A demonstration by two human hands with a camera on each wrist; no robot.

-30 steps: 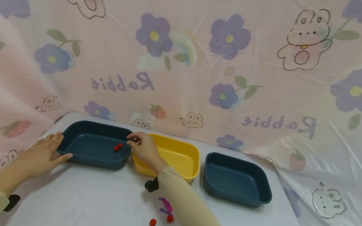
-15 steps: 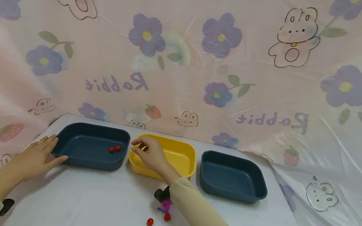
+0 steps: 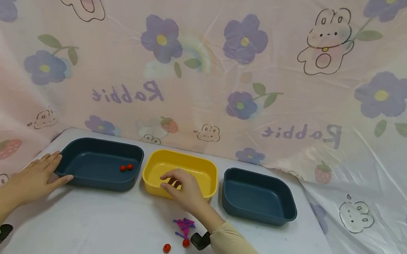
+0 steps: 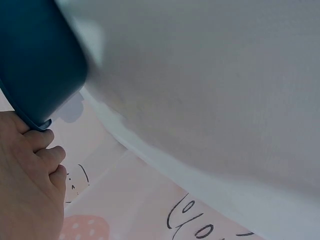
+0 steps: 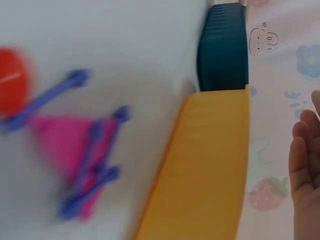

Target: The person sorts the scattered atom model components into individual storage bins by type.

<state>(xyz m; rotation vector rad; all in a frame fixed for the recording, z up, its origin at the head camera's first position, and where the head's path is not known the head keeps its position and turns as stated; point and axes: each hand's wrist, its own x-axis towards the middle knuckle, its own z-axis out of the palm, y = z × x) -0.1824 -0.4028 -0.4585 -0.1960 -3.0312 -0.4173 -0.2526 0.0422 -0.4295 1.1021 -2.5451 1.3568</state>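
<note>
My left hand (image 3: 34, 178) rests at the left end of the left dark blue bin (image 3: 94, 182), fingers extended along its side and thumb at its front. In the left wrist view the fingertips touch the rim. Two small red beads (image 3: 126, 168) lie inside that bin. Above the front edge of the yellow bin (image 3: 183, 157), my right hand (image 3: 187, 192) has loosely bent fingers, with nothing visible in them. On the table near my right wrist lie purple sticks with knobbed ends (image 5: 92, 165), a pink triangular piece (image 5: 60, 142) and two red beads (image 3: 167, 248).
Another dark blue bin (image 3: 260, 197) stands right of the yellow one, with a narrow gap between. A patterned curtain (image 3: 195, 73) rises behind the white table (image 3: 101, 230) and hangs along both sides.
From near the left blue bin's right end, my right hand has moved right and toward me, to the yellow bin's front. The left hand stays at its bin. The view has shifted slightly.
</note>
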